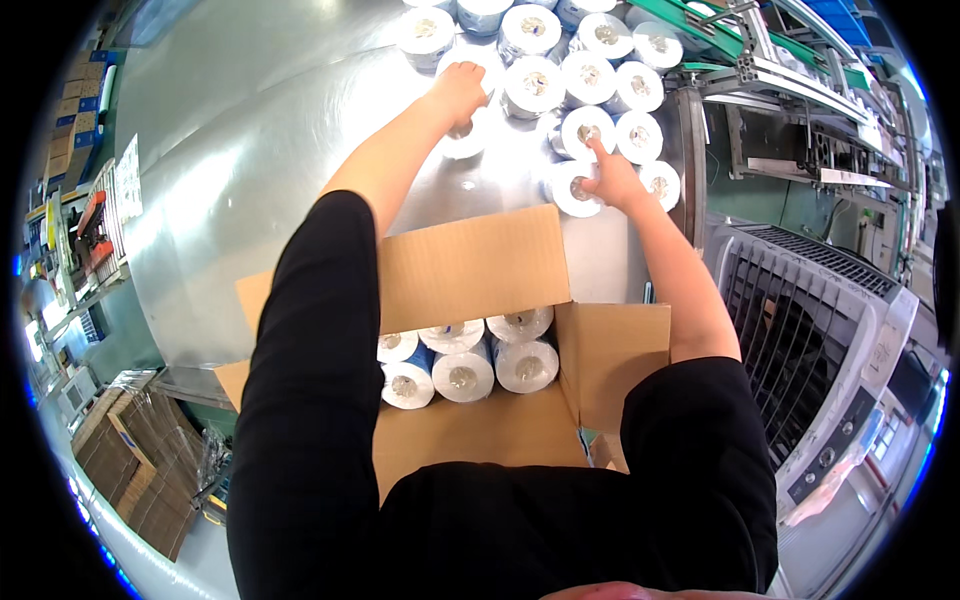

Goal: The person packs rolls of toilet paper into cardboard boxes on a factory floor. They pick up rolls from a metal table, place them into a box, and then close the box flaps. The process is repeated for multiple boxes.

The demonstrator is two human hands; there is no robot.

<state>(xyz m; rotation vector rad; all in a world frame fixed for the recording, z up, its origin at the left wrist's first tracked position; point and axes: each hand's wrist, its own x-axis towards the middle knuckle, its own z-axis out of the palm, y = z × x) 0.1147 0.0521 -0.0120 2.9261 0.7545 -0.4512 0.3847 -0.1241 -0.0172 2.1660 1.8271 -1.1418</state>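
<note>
My left hand (460, 92) reaches over the metal table, its fingers on one white wrapped roll (482, 62) and its thumb at the core of a nearer roll (463, 142). To its right, my right hand (615, 182) has a finger in the core of one roll (585, 128) and its thumb at the core of the roll just below (570, 195). The rolls stand on end in clear plastic with blue print. Close to my body is an open cardboard box (480, 425), where several rolls (463, 378) stand; its raised flap and my left sleeve hide part of the inside.
Several more rolls (533, 84) crowd the far side of the metal table (230, 210). A conveyor frame (790, 75) runs along the far right, above a grey slatted machine (800, 340). Flattened cartons (140, 460) are stacked at lower left.
</note>
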